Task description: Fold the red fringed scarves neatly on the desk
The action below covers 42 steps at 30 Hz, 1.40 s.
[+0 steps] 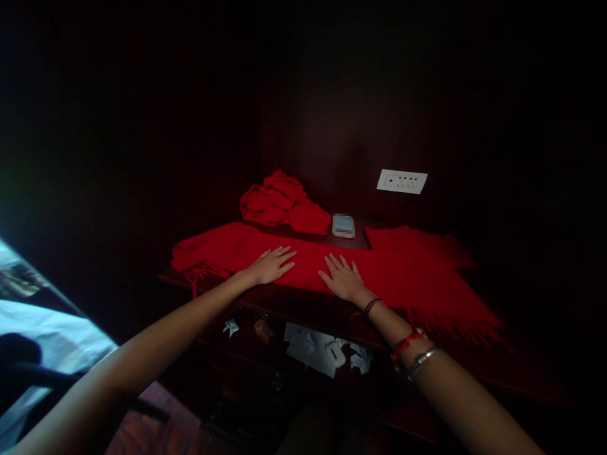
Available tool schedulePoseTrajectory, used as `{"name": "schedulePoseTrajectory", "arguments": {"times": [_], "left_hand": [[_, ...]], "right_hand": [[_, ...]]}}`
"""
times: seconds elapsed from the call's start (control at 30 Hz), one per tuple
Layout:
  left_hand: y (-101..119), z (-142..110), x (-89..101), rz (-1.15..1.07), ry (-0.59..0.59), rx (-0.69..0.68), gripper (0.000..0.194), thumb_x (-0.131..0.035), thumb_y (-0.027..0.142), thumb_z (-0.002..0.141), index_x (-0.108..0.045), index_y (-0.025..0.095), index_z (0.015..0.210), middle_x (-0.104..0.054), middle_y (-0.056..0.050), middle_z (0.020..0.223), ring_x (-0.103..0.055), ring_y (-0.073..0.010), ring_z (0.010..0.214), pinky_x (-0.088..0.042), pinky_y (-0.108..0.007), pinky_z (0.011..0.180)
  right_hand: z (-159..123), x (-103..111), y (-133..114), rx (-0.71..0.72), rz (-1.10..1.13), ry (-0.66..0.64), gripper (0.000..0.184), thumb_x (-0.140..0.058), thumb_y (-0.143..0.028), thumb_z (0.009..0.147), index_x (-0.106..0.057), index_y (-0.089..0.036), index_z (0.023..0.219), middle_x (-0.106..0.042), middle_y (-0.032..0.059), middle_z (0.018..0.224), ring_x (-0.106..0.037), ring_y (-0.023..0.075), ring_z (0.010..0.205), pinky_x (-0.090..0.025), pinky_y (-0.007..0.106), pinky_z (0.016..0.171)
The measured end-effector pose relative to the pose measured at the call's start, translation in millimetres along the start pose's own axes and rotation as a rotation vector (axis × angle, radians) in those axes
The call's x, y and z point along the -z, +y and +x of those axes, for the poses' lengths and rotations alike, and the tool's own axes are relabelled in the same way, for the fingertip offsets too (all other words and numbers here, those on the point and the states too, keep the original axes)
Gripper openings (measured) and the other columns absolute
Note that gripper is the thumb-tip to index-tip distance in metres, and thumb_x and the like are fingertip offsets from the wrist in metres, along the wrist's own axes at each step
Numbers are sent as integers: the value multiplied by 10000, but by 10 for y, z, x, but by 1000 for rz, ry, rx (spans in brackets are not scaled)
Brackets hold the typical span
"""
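A long red scarf with fringed ends lies spread across a dark wooden desk. Its fringe hangs at the left end and fans out at the lower right. My left hand rests flat on the scarf left of the middle, fingers stretched. Palm down on the same cloth, my right hand has its fingers spread, a short gap to the right of the left one. Behind the scarf sits a crumpled heap of red cloth. Another flat red cloth piece lies at the back right.
A small light-coloured card-like item lies near the wall below a white socket plate. Under the desktop, an open drawer or shelf holds crumpled paper, a white case and a brownish item. Bright fabric shows at left.
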<state>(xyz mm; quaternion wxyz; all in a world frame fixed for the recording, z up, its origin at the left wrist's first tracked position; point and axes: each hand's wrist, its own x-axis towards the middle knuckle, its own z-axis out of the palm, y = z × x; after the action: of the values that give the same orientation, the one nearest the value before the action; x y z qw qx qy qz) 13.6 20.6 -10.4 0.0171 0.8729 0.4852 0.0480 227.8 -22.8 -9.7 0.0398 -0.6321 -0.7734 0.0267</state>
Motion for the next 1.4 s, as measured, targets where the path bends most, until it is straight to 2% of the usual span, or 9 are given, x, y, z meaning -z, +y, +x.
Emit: {"name": "schedulePoseTrajectory", "arguments": {"times": [0.17,0.27,0.37,0.43,0.5,0.67,0.8,1.13,1.4], "left_hand": [[-293,-255,63,21,-19,24,528,-162,508,824,-221,261,1287,-181,-45,1356,-158,-206,1231,-166,-390,974],[-555,-460,205,73,-11,-99,497,-205,463,837,-285,226,1266,-243,-52,1337,-238,-170,1204,-203,-311,970],[-749,-642,393,157,-30,-224,443,-292,415,828,-375,212,1213,-373,-48,1268,-354,-155,1134,-257,-274,938],[-825,-705,492,227,-52,-250,412,-352,383,811,-411,218,1183,-443,-44,1209,-409,-163,1084,-309,-267,894],[-868,-719,545,293,-62,-259,380,-382,339,800,-431,230,1161,-484,-42,1164,-455,-169,1031,-358,-257,833],[-921,-678,527,359,-47,-307,346,-400,242,790,-456,254,1130,-530,-38,1089,-521,-163,926,-403,-241,746],[-929,-673,517,337,-19,-313,318,-394,292,804,-475,254,1108,-546,-37,1054,-536,-152,890,-403,-229,739],[-749,-626,524,338,19,-376,371,-333,436,815,-485,230,1083,-548,-52,1037,-511,-161,932,-380,-249,785],[-708,-588,498,471,15,-374,292,-319,234,833,-473,229,1082,-556,-50,995,-527,-145,861,-401,-230,709]], "right_hand": [[-5,23,21,6,-5,-13,632,-129,-533,795,-172,-170,1310,-130,35,1373,-92,251,1239,-76,459,974],[22,98,-13,29,18,17,597,-230,-497,795,-255,-155,1284,-198,77,1354,-143,270,1225,-119,485,956],[83,183,-186,226,58,113,490,-340,-395,791,-401,-134,1201,-371,102,1263,-299,220,1164,-209,384,955],[126,209,-379,404,80,146,418,-364,-346,794,-474,-130,1135,-479,94,1163,-402,170,1083,-277,285,920],[158,206,-583,523,65,145,368,-375,-322,797,-516,-144,1086,-536,78,1086,-457,152,1017,-322,247,872],[182,182,-841,573,-45,138,331,-383,-347,798,-550,-185,1034,-570,64,1011,-501,165,940,-366,258,793],[168,202,-831,589,-85,128,366,-396,-405,784,-554,-179,1025,-584,72,966,-516,175,902,-376,260,751],[165,205,-832,632,-191,145,278,-337,-276,822,-577,-159,897,-597,79,898,-538,178,829,-378,254,671],[131,179,-869,596,-174,178,225,-335,-195,819,-521,-164,941,-594,81,902,-546,174,808,-372,258,646]]}}
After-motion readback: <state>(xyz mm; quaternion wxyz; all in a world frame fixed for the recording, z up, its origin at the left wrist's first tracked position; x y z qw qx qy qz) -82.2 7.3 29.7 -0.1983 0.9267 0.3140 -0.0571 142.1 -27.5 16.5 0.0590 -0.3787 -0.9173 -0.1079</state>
